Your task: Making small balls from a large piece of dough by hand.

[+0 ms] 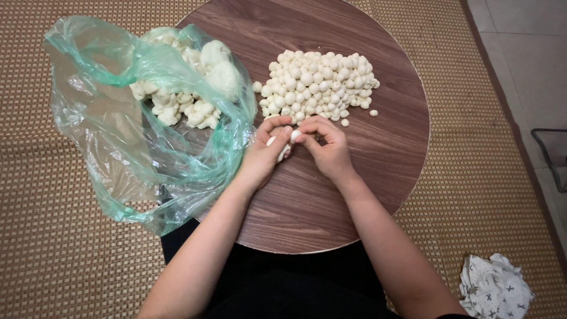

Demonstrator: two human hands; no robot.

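On the round wooden counter, both hands pinch a small white ball just below the white pile; a green bag lies left of the pile.

This looks like a home, with food being handled at floor level. A low round tabletop with a dark wood-grain finish sits on a woven straw mat that covers most of the floor, and pale floor tiles show beyond the mat's edge at the right. A thin green plastic bag, the kind carried home from a market, lies open on the tabletop. A crumpled white patterned cloth lies on the mat nearby. The person's dark-clothed lap is tucked close against the tabletop's near edge.
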